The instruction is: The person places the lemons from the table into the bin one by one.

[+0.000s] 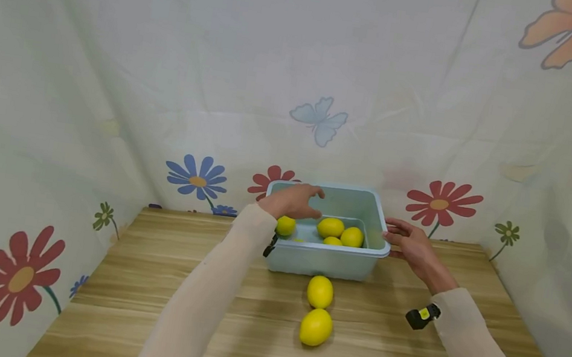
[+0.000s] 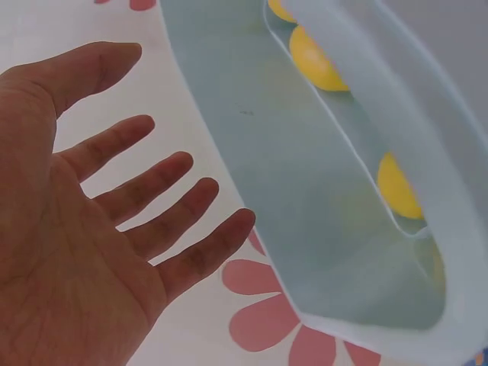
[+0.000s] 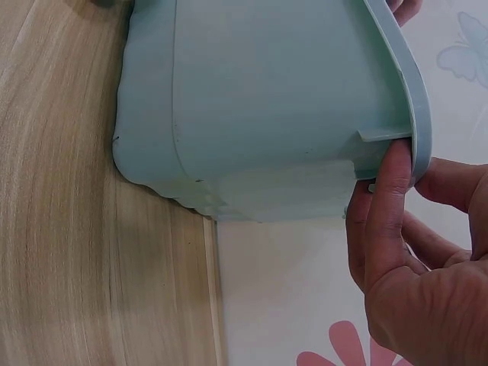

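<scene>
A light blue plastic basin stands on the wooden table near the back, with several yellow lemons inside. My right hand grips the rim at its right end, the thumb above and fingers tucked under the lip in the right wrist view. Over the left part of the basin reaches my left hand, holding nothing. Its fingers are spread in the left wrist view. In front of the basin lie a lemon and, nearer me, another lemon. The front wall hides part of the lemons inside.
The wood-grained table runs back to a pale curtain printed with flowers and butterflies, which also encloses both sides. Black wrist cameras are strapped on, the right camera showing near the sleeve.
</scene>
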The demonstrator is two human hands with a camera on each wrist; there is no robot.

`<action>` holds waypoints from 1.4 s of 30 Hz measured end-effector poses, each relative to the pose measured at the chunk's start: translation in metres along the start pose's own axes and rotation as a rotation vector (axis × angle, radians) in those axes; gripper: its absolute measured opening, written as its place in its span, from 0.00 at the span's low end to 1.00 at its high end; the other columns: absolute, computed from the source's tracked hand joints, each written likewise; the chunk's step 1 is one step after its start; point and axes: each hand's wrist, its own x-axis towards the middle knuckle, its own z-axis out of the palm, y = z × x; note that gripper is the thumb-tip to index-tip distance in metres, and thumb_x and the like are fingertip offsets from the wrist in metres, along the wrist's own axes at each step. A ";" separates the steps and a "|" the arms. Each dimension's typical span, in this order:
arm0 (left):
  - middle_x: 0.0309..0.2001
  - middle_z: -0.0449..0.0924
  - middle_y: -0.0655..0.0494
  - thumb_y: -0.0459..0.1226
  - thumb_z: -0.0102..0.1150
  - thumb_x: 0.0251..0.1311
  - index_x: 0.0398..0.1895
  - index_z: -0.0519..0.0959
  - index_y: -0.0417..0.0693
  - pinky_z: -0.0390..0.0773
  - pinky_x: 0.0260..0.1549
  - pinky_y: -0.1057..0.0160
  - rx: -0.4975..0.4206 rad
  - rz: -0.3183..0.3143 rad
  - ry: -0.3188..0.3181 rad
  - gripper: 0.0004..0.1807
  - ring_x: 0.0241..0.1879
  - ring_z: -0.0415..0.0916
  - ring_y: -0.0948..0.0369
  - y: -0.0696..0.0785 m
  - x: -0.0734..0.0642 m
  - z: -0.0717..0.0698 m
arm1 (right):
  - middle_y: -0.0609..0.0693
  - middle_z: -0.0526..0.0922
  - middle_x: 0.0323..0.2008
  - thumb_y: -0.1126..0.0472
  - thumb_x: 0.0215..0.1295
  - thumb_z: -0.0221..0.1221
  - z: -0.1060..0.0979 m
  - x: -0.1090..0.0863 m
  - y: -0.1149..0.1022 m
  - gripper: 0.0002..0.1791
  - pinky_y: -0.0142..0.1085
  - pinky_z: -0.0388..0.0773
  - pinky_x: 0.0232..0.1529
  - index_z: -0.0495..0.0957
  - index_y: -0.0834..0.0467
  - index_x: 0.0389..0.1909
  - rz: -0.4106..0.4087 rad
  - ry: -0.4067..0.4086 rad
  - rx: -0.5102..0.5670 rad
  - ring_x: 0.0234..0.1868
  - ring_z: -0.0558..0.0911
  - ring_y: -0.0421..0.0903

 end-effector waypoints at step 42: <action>0.73 0.60 0.56 0.53 0.56 0.65 0.73 0.62 0.61 0.78 0.59 0.55 0.203 0.300 0.245 0.33 0.69 0.63 0.54 0.025 -0.089 0.031 | 0.63 0.63 0.72 0.56 0.73 0.54 -0.001 -0.001 0.000 0.35 0.52 0.75 0.62 0.53 0.53 0.77 0.010 -0.009 0.011 0.67 0.70 0.63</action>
